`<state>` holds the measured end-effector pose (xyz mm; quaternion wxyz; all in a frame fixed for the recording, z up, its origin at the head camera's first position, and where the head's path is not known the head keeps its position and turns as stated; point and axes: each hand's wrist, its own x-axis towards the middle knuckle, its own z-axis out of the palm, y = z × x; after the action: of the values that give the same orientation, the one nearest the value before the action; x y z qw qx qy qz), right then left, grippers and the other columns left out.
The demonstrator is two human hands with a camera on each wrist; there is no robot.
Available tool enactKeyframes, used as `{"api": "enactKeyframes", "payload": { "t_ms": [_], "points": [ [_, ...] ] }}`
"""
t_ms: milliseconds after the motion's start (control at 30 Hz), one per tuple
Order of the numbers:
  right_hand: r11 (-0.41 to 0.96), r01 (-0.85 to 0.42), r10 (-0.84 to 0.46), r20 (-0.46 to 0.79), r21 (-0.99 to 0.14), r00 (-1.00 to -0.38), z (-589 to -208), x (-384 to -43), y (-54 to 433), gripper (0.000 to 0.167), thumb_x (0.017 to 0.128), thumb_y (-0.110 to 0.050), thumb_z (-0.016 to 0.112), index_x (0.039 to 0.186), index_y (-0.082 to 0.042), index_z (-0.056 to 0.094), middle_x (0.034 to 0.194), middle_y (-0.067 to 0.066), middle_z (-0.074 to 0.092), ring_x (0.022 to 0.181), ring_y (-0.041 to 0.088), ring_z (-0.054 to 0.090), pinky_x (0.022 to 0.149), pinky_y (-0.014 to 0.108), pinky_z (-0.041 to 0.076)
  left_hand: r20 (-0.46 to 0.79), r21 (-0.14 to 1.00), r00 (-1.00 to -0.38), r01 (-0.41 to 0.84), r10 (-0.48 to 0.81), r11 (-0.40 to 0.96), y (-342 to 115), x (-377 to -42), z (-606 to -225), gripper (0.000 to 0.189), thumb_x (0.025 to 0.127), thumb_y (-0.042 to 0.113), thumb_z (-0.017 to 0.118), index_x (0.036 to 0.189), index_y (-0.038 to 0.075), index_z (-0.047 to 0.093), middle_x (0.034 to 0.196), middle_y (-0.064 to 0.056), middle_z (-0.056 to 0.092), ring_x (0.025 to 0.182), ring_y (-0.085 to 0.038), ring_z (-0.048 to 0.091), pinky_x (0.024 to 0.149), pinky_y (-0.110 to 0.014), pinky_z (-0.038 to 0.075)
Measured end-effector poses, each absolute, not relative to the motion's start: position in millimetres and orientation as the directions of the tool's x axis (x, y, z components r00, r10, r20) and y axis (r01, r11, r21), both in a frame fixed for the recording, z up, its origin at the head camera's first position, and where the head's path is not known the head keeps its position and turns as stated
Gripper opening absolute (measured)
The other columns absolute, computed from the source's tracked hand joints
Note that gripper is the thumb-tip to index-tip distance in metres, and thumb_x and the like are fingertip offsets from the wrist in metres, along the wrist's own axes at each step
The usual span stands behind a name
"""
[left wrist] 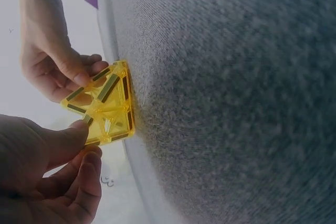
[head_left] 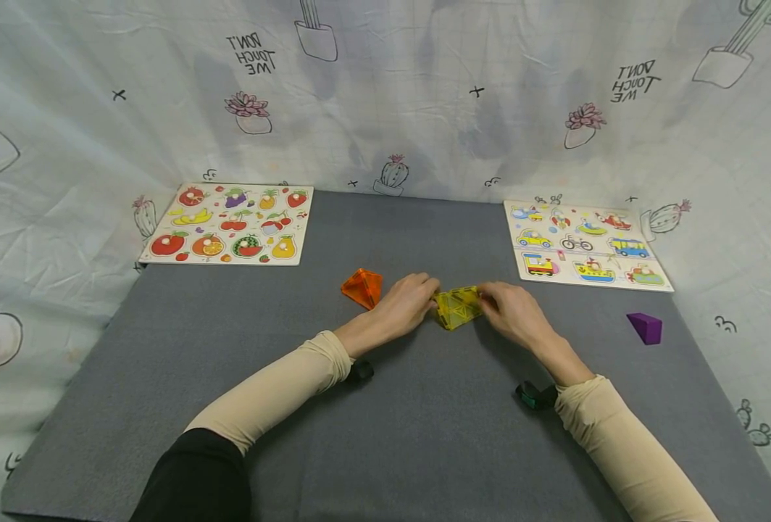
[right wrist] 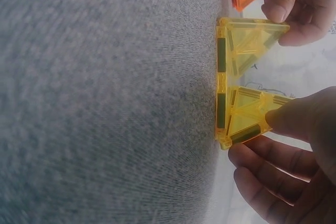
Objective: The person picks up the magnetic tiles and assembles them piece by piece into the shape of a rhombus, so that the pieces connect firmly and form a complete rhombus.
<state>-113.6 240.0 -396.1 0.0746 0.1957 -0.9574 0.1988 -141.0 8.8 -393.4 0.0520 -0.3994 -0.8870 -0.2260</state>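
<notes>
Yellow translucent magnetic tiles (head_left: 459,307) stand joined on the grey table, with triangular tiles rising from a flat base in the right wrist view. My left hand (head_left: 406,301) pinches the tile corner on the left side between thumb and finger. On the opposite side, my right hand (head_left: 514,313) grips another yellow triangular tile (right wrist: 249,114), its thumb on the face and fingertips at the lower edge. Just left of my left hand sits an orange pyramid-like shape of magnetic tiles (head_left: 363,288), touching neither hand.
A fruit picture board (head_left: 229,225) lies at the back left of the table (head_left: 281,464). At the back right is a vehicle picture board (head_left: 584,246). A purple wedge-shaped piece (head_left: 646,328) rests near the right edge. Behind hangs a printed white curtain (head_left: 385,94).
</notes>
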Motion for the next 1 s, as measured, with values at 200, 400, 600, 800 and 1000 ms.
{"api": "enactKeyframes", "payload": {
  "t_ms": [200, 400, 600, 800, 1000],
  "points": [
    [0.843, -0.405, -0.343, 0.225, -0.355, -0.912, -397, -113, 240, 0.019, 0.092, -0.009, 0.064, 0.106, 0.002, 0.07, 0.1, 0.019, 0.072, 0.087, 0.031, 0.069, 0.075, 0.048, 0.054, 0.286, 0.353, -0.668, 0.74, 0.687, 0.572, 12, -141, -393, 0.014, 0.092, 0.01, 0.067, 0.103, 0.001, 0.068, 0.094, -0.012, 0.067, 0.084, -0.024, 0.064, 0.076, -0.035, 0.054],
    [0.839, -0.408, -0.341, 0.236, -0.36, -0.91, -398, -112, 241, 0.019, 0.092, -0.01, 0.064, 0.106, 0.001, 0.071, 0.1, 0.018, 0.072, 0.087, 0.03, 0.069, 0.074, 0.047, 0.054, 0.291, 0.348, -0.669, 0.74, 0.684, 0.576, 15, -141, -392, 0.016, 0.091, 0.009, 0.067, 0.105, 0.002, 0.068, 0.096, -0.011, 0.066, 0.084, -0.023, 0.063, 0.075, -0.034, 0.054],
    [0.838, -0.421, -0.349, 0.251, -0.348, -0.903, -398, -111, 241, 0.018, 0.091, -0.01, 0.066, 0.105, 0.0, 0.071, 0.098, 0.017, 0.072, 0.084, 0.029, 0.069, 0.072, 0.046, 0.054, 0.294, 0.366, -0.673, 0.736, 0.679, 0.57, 19, -142, -391, 0.014, 0.092, 0.01, 0.067, 0.104, 0.003, 0.064, 0.095, -0.01, 0.066, 0.084, -0.022, 0.063, 0.076, -0.033, 0.053],
    [0.835, -0.427, -0.354, 0.254, -0.347, -0.9, -399, -111, 241, 0.017, 0.09, -0.01, 0.067, 0.104, -0.001, 0.071, 0.097, 0.016, 0.072, 0.081, 0.026, 0.067, 0.07, 0.044, 0.054, 0.306, 0.382, -0.663, 0.743, 0.684, 0.55, 21, -142, -391, 0.013, 0.092, 0.01, 0.067, 0.102, 0.002, 0.064, 0.094, -0.01, 0.065, 0.083, -0.022, 0.062, 0.075, -0.033, 0.053],
    [0.832, -0.429, -0.354, 0.259, -0.351, -0.899, -400, -111, 242, 0.017, 0.09, -0.01, 0.067, 0.104, -0.001, 0.071, 0.097, 0.015, 0.072, 0.081, 0.025, 0.067, 0.07, 0.044, 0.053, 0.291, 0.383, -0.66, 0.743, 0.692, 0.548, 24, -142, -390, 0.013, 0.092, 0.01, 0.067, 0.103, 0.002, 0.065, 0.094, -0.01, 0.065, 0.084, -0.022, 0.061, 0.076, -0.034, 0.052]
  ]
}}
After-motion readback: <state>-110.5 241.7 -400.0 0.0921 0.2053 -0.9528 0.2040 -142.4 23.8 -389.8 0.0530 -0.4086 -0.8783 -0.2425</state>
